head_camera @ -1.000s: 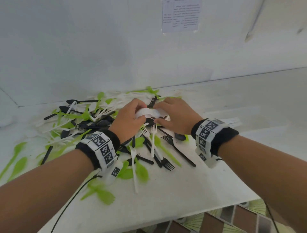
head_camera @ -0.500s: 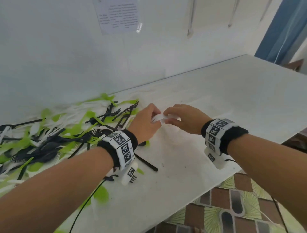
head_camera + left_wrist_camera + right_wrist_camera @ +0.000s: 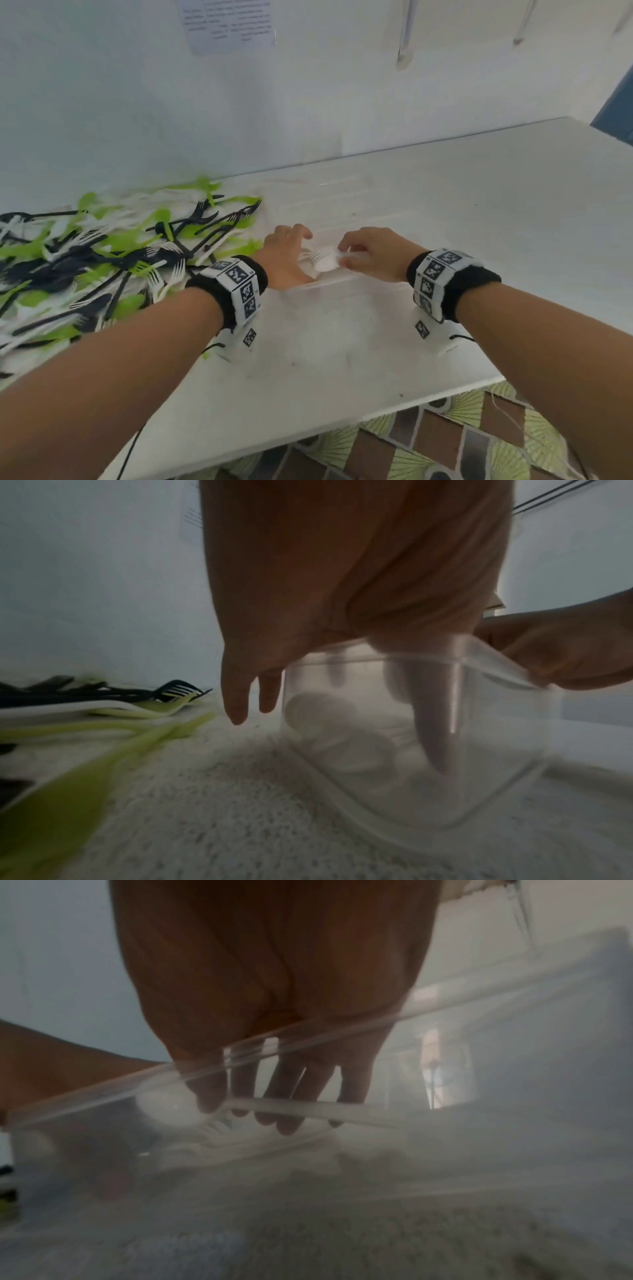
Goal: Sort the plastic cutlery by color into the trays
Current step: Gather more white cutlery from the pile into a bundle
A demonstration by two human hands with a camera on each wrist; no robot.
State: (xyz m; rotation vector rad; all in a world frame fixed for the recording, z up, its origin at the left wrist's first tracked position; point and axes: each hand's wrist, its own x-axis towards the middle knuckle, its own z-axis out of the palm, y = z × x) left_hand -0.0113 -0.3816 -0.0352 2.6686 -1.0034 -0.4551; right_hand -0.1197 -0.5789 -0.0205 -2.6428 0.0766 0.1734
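Spoons: white [image 3: 327, 262], pinched by right hand [image 3: 371, 253], low inside clear tray [image 3: 455, 750].
Left hand [image 3: 286, 257]: fingers loose, straddling tray wall, gripping nothing.
Left to sort: mixed green, black, white pile [image 3: 102, 260], nearly all.
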